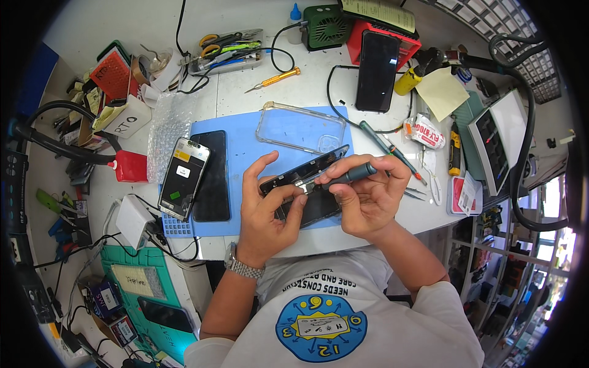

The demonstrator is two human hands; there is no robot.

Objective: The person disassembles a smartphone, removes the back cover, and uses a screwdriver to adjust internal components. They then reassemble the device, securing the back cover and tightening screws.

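Observation:
An opened phone [312,165] lies between my hands over the blue mat, its long inner frame edge tilted up and a dark panel [320,210] below it. My left hand [270,205], with a metal watch at the wrist, pinches a small silver phone part [304,184] between thumb and index finger. A dark teal screwdriver [351,176] is in the closed fingers of my right hand [366,199]. Its tip points left toward the silver part; whether they touch is hard to tell. A clear phone case [300,127] lies just beyond.
On the blue mat [245,122], a dark phone [210,178] lies beside a removed screen panel [184,179]. Farther off are a yellow screwdriver [274,80], a tool tray [230,61] and a propped phone [377,70]. A soldering-type pen [392,152] and tweezers lie right.

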